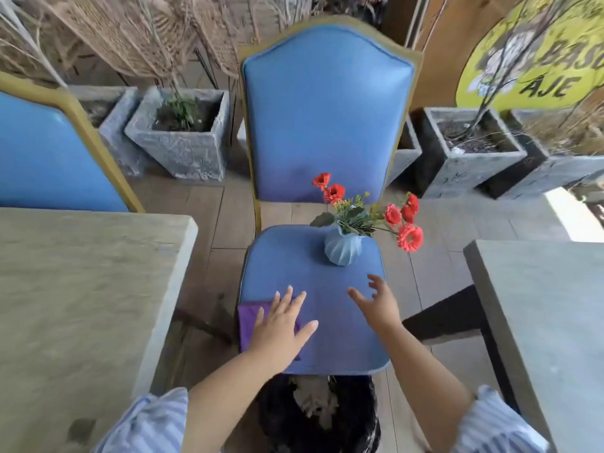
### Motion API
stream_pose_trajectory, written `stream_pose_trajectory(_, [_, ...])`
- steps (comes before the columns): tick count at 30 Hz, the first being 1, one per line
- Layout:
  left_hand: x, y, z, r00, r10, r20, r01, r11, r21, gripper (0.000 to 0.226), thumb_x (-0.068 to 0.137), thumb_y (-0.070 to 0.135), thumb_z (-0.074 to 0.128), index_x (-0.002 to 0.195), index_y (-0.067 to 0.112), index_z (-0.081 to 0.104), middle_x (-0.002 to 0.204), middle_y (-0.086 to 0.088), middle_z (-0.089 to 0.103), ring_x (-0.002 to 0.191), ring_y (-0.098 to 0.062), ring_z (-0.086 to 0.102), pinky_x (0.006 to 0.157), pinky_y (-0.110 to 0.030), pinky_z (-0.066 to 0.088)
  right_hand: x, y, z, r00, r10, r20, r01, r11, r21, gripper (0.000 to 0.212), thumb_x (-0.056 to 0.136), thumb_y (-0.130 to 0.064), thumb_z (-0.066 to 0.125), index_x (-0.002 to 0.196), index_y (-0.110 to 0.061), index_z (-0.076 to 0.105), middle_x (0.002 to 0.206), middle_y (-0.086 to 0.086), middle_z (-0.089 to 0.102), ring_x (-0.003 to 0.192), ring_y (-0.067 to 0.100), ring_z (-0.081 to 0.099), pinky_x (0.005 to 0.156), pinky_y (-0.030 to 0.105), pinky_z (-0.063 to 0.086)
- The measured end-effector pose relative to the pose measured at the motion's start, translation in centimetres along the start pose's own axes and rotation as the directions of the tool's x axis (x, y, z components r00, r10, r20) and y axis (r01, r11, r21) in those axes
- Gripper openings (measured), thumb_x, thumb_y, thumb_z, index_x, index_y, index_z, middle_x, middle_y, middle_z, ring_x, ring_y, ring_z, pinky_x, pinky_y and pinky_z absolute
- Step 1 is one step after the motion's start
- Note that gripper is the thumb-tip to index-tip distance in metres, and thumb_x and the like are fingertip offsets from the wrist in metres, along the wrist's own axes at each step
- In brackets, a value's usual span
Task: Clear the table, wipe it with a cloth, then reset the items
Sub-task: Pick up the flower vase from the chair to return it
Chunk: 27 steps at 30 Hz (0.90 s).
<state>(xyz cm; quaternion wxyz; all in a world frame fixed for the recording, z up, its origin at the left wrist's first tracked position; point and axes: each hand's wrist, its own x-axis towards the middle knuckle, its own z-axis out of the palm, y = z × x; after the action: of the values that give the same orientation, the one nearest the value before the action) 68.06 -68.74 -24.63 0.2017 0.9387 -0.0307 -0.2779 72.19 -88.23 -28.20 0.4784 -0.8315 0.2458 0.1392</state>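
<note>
A pale blue ribbed vase (342, 250) with red flowers (409, 237) stands on the back of a blue chair seat (330, 282). A folded purple cloth (250, 325) lies on the seat's front left corner. My left hand (281, 325) lies flat over the cloth with fingers spread. My right hand (379, 304) hovers over the seat just in front of the vase, fingers apart and holding nothing. A grey table (81, 289) stands to the left, bare in view.
A second grey table (549, 315) is at the right. Another blue chair (49, 152) stands behind the left table. Stone planters (183, 138) line the floor behind. A dark bin (320, 416) sits below the seat's front edge.
</note>
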Motion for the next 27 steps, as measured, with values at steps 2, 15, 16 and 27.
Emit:
stream_pose_trajectory(2, [3.0,-0.6,0.7,1.000,-0.024,-0.011,0.024,0.999,0.025,0.064,0.096,0.054,0.028,0.150,0.034,0.001,0.159,0.006,-0.009,0.146,-0.017,-0.011,0.118,-0.044,0.000,4.1,0.4,1.1,1.000,0.023,-0.020,-0.022,0.998,0.051,0.073,0.080,-0.036,0.070,0.141,-0.021,0.032,0.143,0.002,0.038,0.114,0.019,0.048,0.077,0.031,0.045])
stream_pose_trajectory(15, [11.6,-3.8,7.1,0.988,-0.153,-0.003,0.153,0.987,-0.048,0.065,0.095,0.057,0.024,0.148,0.037,-0.005,0.158,0.008,-0.013,0.145,-0.016,-0.017,0.117,-0.044,-0.002,19.1,2.4,8.0,0.979,-0.097,-0.179,0.103,0.994,0.023,0.085,0.056,-0.033,0.088,0.121,-0.007,0.039,0.121,0.012,0.047,0.115,0.028,0.047,0.091,0.038,0.041])
stream_pose_trajectory(16, [11.4,-3.9,7.2,0.987,-0.158,0.001,0.158,0.986,-0.054,0.065,0.095,0.057,0.024,0.149,0.037,-0.005,0.158,0.008,-0.013,0.145,-0.016,-0.017,0.117,-0.045,-0.002,19.1,2.2,8.0,0.977,-0.102,-0.188,0.106,0.994,0.010,0.083,0.058,-0.030,0.088,0.120,-0.005,0.040,0.122,0.013,0.046,0.115,0.028,0.046,0.090,0.036,0.040])
stream_pose_trajectory(27, [0.9,-1.2,3.2,0.995,-0.088,-0.038,0.080,0.981,-0.178,0.060,0.096,0.055,0.022,0.148,0.040,-0.004,0.157,0.013,-0.013,0.144,-0.009,-0.017,0.117,-0.039,-0.004,4.4,0.6,3.1,0.979,-0.116,-0.168,0.123,0.992,0.037,0.084,0.060,-0.024,0.086,0.127,-0.010,0.038,0.116,0.006,0.045,0.103,0.024,0.048,0.075,0.026,0.035])
